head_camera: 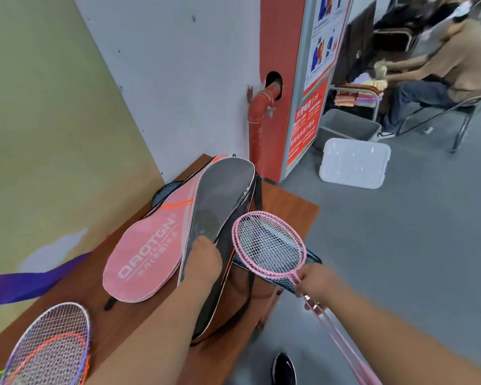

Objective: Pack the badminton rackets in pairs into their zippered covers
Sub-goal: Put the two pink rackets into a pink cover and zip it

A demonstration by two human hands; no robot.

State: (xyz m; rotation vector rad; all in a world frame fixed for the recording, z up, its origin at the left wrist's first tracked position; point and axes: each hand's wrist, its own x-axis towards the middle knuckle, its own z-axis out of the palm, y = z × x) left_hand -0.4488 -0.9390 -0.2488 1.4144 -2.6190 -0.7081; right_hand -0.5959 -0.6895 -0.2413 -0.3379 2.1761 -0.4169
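A pink zippered cover (147,254) lies on the brown table (286,207). Beside it lies a cover turned open, its grey inner side (222,195) facing up. My left hand (203,259) presses on the lower edge of that open cover, fingers gripping it. My right hand (314,279) holds two pink rackets (267,243) together by their shafts, with the heads stacked just right of the open cover, over a dark mesh cover (311,259). Several more rackets (50,348), white, purple and orange, lie at the table's near left corner.
A purple strap (25,284) crosses the left edge of the table. A red pipe (257,126) and red cabinet stand behind the table. On the floor to the right are a white bin lid (354,162) and a grey bin (347,126); a seated person (439,70) is beyond them.
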